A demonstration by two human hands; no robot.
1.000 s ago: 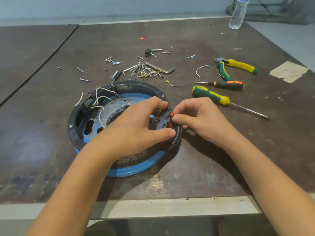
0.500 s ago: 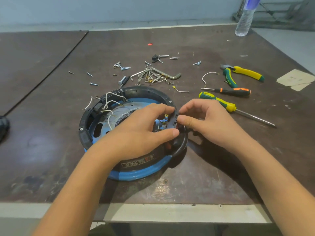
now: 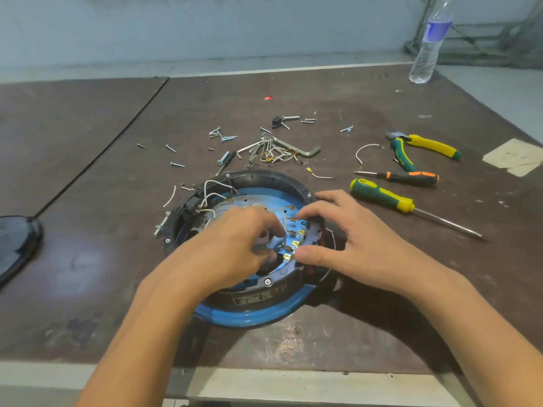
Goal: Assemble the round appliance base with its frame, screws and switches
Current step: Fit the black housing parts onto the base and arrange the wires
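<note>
Our R grip pinches the switch block btwn thumb & index, on the round base rim. L grip curls just left, inside base; we can't tell its hold.

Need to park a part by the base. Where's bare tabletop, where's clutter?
Free: left of the round base, up to the dark object at the table edge; also the near strip between base and table lip. Crowded: behind it, loose screws and hex key; right, screwdrivers and pliers.
</note>
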